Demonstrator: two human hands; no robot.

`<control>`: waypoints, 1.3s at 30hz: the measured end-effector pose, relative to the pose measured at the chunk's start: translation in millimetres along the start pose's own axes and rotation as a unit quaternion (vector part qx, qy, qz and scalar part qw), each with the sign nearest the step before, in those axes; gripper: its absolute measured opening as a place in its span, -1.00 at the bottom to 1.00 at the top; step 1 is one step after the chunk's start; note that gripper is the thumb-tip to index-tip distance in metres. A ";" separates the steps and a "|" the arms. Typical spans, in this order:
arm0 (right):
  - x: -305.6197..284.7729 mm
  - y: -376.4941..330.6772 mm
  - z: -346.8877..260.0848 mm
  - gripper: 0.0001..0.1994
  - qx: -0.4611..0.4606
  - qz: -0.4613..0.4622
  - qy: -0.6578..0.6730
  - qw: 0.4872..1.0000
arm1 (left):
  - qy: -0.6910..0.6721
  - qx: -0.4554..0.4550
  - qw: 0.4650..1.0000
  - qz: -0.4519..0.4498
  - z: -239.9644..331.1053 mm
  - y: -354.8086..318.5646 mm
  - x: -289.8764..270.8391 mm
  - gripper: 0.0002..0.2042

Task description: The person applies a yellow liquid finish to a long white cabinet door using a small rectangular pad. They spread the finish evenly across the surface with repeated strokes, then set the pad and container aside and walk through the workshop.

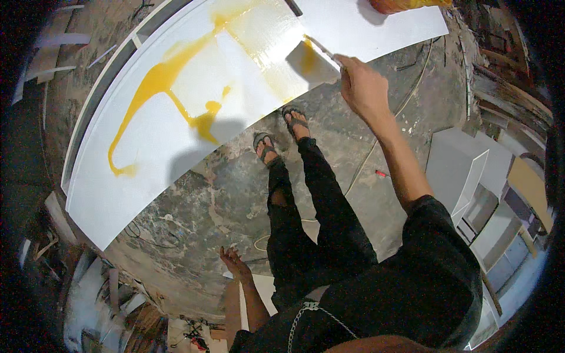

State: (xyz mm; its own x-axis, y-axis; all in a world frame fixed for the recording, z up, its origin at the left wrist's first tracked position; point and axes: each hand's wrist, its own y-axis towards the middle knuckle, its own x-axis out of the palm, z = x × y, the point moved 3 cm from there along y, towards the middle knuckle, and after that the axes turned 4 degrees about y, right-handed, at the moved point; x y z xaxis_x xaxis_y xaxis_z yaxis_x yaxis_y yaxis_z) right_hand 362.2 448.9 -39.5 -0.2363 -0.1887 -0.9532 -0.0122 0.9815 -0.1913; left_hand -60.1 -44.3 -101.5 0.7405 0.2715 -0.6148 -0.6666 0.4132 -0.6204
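My right hand (364, 88) is closed on a thin flat spreader (322, 49), seen nearly edge-on, over a long white board (141, 165). Yellow glue (156, 79) lies on the board in a thick winding trail, with a thinner, shiny smear around the middle. A dark shadow falls on the board just below the spreader. Down at my left side hangs my left hand (236, 265), fingers apart, with nothing in it.
A red and yellow container (400, 5) stands on the board's far right part. Pale cabinet boxes (456, 170) are at the right. A cable (371, 154) and a small red object (381, 173) lie on the stained floor. Scrap boards (88, 306) are piled at the lower left.
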 end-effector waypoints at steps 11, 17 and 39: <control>26.6 4.6 -19.7 -0.61 0.001 -0.039 -0.063 0.997 | -0.079 0.021 0.997 -0.010 -47.6 -5.1 -12.1 -0.50; 13.7 -18.7 9.2 -0.57 0.013 -0.035 -0.060 0.998 | -0.034 -0.010 0.999 0.012 -30.2 -13.3 5.5 -0.52; 7.8 -42.2 7.2 -0.52 0.029 -0.027 -0.045 0.998 | -0.017 0.019 1.000 -0.007 -24.0 -17.0 5.2 -0.49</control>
State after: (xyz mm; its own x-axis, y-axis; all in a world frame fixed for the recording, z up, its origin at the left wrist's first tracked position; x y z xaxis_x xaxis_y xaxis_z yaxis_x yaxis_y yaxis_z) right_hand 367.8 405.8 -40.6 -0.1490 -0.2452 -0.9580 0.0345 0.9669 -0.2529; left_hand -47.0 -70.9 -105.9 0.7526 0.2950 -0.5887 -0.6530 0.4498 -0.6093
